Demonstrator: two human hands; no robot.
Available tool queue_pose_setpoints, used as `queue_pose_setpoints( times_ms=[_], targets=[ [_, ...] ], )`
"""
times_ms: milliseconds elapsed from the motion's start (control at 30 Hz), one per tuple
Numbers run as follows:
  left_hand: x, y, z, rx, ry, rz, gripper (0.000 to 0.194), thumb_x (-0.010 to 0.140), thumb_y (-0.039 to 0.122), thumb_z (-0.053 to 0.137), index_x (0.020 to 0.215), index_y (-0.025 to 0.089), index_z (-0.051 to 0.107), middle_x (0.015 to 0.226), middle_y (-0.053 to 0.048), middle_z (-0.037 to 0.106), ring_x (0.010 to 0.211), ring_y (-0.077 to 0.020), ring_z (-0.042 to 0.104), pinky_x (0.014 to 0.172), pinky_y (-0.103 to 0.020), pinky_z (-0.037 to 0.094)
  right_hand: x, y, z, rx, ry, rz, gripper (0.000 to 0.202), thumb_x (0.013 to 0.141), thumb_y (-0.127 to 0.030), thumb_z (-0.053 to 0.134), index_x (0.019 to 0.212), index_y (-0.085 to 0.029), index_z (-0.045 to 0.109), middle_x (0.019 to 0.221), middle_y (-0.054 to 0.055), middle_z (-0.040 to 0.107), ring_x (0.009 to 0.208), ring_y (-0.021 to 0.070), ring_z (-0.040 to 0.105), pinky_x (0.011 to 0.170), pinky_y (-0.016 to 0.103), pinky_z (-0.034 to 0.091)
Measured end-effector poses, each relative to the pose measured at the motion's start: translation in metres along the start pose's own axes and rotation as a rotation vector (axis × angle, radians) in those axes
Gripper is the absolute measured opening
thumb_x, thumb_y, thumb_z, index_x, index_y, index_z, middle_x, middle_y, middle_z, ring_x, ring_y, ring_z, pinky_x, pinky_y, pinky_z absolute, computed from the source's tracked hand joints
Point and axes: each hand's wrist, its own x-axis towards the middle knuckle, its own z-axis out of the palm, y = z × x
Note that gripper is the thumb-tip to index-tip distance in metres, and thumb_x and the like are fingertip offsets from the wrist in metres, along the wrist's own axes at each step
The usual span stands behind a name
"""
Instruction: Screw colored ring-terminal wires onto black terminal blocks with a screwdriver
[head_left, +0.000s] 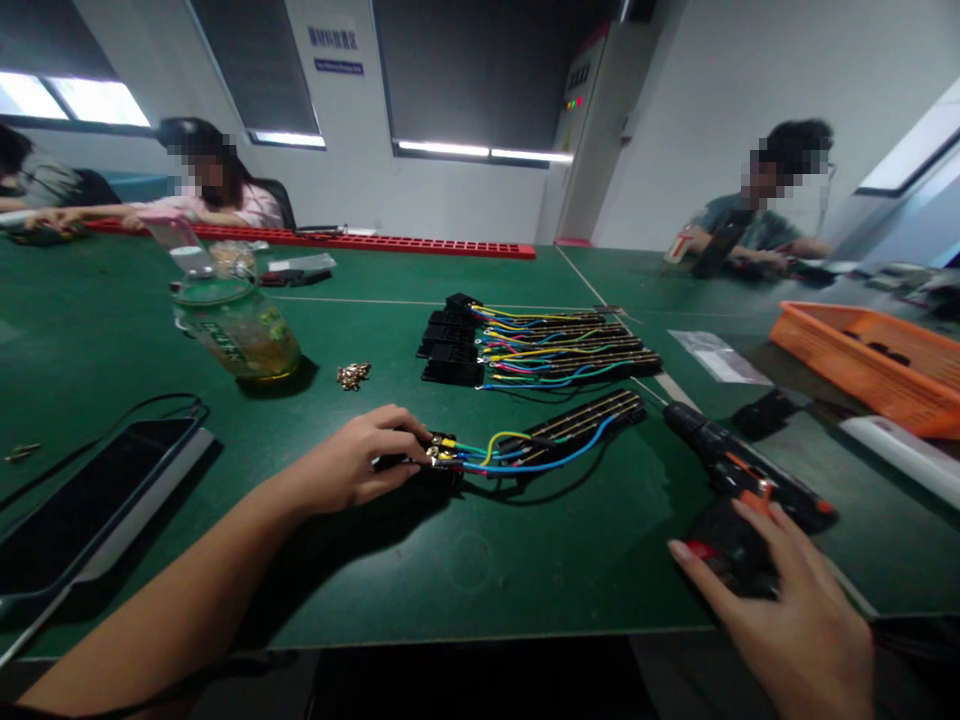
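My left hand (379,458) is closed on the black terminal end of a wired strip assembly (570,425) lying on the green table. Yellow, green and blue wires run from that end to the strip at its right. At the right, my right hand (795,590) is open beside a black and orange power drill (750,470), fingers apart near its handle and base. The drill lies on its side, bit pointing left toward the strips. Several similar wired assemblies (555,350) lie in a stack beyond. A small pile of brass screws (354,375) sits left of them.
A glass jar (240,335) with amber liquid stands back left, a phone-like tablet (97,510) with a cable at left. An orange basket (870,365) and a clear plastic bag (716,357) are at right. A red slotted rail (420,243) crosses the back; several people sit beyond.
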Motion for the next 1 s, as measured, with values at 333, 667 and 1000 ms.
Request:
queue_pose_setpoints(
  times_ms=[333, 667, 1000],
  targets=[
    [0.000, 0.002, -0.001, -0.002, -0.005, -0.010, 0.018, 0.097, 0.019, 0.062, 0.109, 0.024, 0.075, 0.116, -0.008, 0.068, 0.105, -0.0209, 0.066, 0.089, -0.037, 0.057, 0.006, -0.009, 0.010, -0.134, 0.035, -0.026, 0.084, 0.071, -0.079, 0.071, 0.124, -0.013, 0.068, 0.133, 0.025, 0.058, 0.121, 0.0512, 0.057, 0.098, 0.073, 0.047],
    [-0.001, 0.002, 0.000, -0.023, -0.006, -0.019, 0.019, 0.097, 0.019, 0.062, 0.110, 0.024, 0.075, 0.117, -0.008, 0.067, 0.106, -0.0208, 0.065, 0.090, -0.038, 0.057, 0.017, -0.025, 0.021, -0.081, -0.008, 0.013, 0.090, 0.067, -0.080, 0.074, 0.128, -0.015, 0.066, 0.143, 0.027, 0.043, 0.131, 0.0594, 0.040, 0.103, 0.085, 0.030],
    [0.002, 0.003, -0.004, -0.044, -0.034, -0.035, 0.017, 0.096, 0.019, 0.064, 0.108, 0.023, 0.076, 0.116, -0.008, 0.067, 0.106, -0.0214, 0.066, 0.092, -0.040, 0.057, 0.035, -0.060, 0.029, 0.013, -0.154, -0.416, 0.072, 0.082, -0.070, 0.066, 0.137, -0.023, 0.064, 0.150, 0.022, 0.047, 0.135, 0.0489, 0.044, 0.106, 0.079, 0.035]
  ],
)
